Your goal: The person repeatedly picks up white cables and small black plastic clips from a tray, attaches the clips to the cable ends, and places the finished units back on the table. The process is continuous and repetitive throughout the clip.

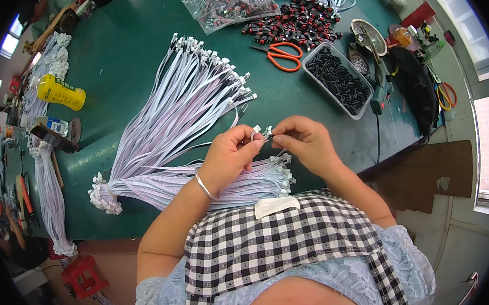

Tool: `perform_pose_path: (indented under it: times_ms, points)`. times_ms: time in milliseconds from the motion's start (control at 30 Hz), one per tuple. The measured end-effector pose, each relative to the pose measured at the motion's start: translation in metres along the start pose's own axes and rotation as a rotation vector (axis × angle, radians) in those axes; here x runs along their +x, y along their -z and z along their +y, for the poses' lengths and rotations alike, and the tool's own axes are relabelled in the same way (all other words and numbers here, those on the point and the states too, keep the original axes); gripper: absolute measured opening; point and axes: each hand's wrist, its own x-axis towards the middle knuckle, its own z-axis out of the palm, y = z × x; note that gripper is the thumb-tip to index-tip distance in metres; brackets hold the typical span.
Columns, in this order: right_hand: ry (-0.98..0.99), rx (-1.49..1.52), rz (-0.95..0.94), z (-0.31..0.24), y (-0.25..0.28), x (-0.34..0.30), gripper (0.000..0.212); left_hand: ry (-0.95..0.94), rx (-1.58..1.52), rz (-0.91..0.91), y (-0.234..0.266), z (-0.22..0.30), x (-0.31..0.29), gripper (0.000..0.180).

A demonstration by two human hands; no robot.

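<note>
My left hand (229, 158) pinches a thin flat cable just behind its small white connectors (257, 130). My right hand (310, 147) meets it from the other side, with thumb and forefinger closed on the small connector end; fine details between the fingertips are too small to tell. Around and under my hands lies a large fanned bundle of white and pinkish flat ribbon cables (165, 115). Its gathered end, with white connectors (106, 197), is at the left. A second part of the bundle (258, 181) passes below my left wrist, close to my checked apron (273, 235).
Orange-handled scissors (286, 56) and a clear tub of black sleeve pieces (339, 81) lie beyond my right hand. Farther back are red-and-black parts (298, 24) and a plastic bag (228, 6). A yellow bottle (62, 92) lies left on the green table (119, 65). Another person (50, 16) sits far left.
</note>
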Motion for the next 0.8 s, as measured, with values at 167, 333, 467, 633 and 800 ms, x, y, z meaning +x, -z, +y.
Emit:
perform_pose_path:
  times_ms: [167, 333, 467, 633, 800]
  points:
    - [0.021, -0.102, -0.058, -0.004, 0.003, 0.002, 0.009, 0.007, 0.055, -0.013, 0.001, 0.002, 0.000, 0.009]
    - [0.004, -0.054, -0.070, -0.005, -0.001, 0.003, 0.007, 0.029, 0.046, -0.003, 0.000, 0.001, -0.001, 0.013]
    - [-0.009, -0.123, -0.083, -0.007, 0.001, 0.005, 0.009, -0.340, 0.386, -0.003, 0.007, -0.018, 0.000, 0.028]
    - [-0.012, 0.020, -0.089, -0.002, 0.000, 0.006, 0.022, -0.203, 0.406, 0.064, -0.005, 0.016, -0.011, 0.038]
    - [0.109, -0.043, -0.083, -0.001, -0.010, 0.007, 0.029, -0.159, 0.380, 0.129, -0.004, 0.022, -0.013, 0.038]
